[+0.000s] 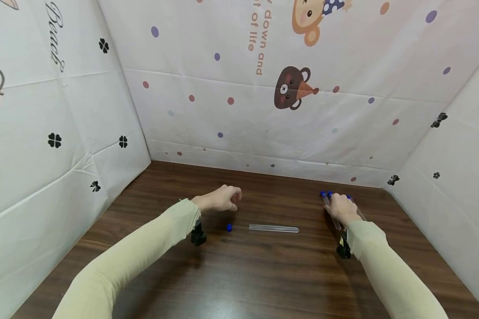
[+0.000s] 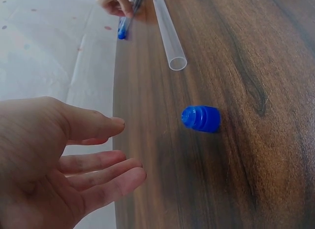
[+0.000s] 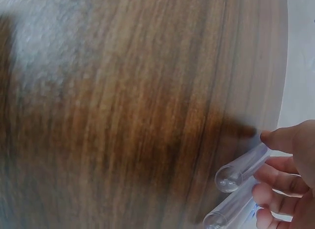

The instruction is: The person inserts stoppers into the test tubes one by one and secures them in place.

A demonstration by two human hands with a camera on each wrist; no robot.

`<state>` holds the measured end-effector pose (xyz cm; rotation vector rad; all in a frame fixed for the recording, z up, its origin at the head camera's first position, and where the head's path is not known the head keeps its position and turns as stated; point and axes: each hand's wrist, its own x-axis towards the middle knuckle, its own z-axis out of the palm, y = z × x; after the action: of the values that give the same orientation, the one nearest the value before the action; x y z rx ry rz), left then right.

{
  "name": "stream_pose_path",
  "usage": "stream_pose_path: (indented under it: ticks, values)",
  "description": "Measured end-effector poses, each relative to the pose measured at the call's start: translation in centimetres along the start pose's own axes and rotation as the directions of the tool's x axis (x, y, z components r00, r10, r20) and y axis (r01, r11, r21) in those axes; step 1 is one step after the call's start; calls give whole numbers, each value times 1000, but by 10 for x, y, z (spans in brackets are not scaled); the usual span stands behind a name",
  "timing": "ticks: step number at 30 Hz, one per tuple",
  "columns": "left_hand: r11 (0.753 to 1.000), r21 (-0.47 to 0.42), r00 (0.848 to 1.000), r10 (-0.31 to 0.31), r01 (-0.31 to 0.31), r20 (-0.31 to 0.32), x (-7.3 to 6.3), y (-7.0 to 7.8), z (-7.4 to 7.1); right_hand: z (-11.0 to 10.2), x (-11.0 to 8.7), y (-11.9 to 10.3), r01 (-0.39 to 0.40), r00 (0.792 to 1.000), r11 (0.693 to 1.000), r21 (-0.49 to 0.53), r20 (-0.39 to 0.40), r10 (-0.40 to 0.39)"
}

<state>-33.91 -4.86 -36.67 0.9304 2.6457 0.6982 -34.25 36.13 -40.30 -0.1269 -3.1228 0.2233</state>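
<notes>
My left hand point(image 1: 219, 199) hovers above the table, fingers loosely bent and nothing between them. Below and beside it lies a small blue cap point(image 2: 202, 118), apart from the fingers. An uncapped clear test tube point(image 1: 273, 228) lies crosswise in the middle, its open mouth toward the cap. At the right, my right hand point(image 1: 341, 208) pinches a clear test tube point(image 3: 241, 170) between thumb and fingers, near the table. Another test tube point(image 3: 229, 212) lies close beside it, under the fingers. Blue caps show past the hand in the head view; the hand partly hides these tubes.
The brown wood-grain table point(image 1: 239, 274) is bordered by a printed white sheet point(image 1: 223, 115) at the back, with similar sheets at left and right. The capped tubes lie near the table's back right corner.
</notes>
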Motion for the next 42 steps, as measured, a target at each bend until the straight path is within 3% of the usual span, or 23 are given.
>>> stream_pose_path:
  ticks: [10,16,19,22,27,31,35,42]
  values:
    - [1000,-1,1000,2,-2,5,-1,0,-1,-16,-4,-15,23,997,1000,17,-73,-22]
    - [1000,18,1000,9,-9,5,1,-1,-1,-27,-6,-32,82,993,994,69,-93,-76]
    - [999,45,1000,8,-8,2,1,-2,-1,-31,-8,-44,149,982,985,90,-130,-136]
    - [998,66,1000,0,0,-7,0,-3,-1,-33,-9,-56,243,957,964,110,-189,-220]
    - [997,76,1000,-11,12,-8,-1,-5,-2,-32,-13,-75,416,894,899,135,-239,-378]
    - [996,86,1000,-14,14,-1,-2,-6,-3,-29,-17,-90,529,845,831,170,-192,-499]
    - [993,115,1000,-14,12,15,-3,-7,-3,-24,-23,-104,585,810,778,230,-109,-576]
    - [985,173,993,-19,-1,113,-5,-4,2,-8,-36,-126,679,715,692,246,-9,-699]
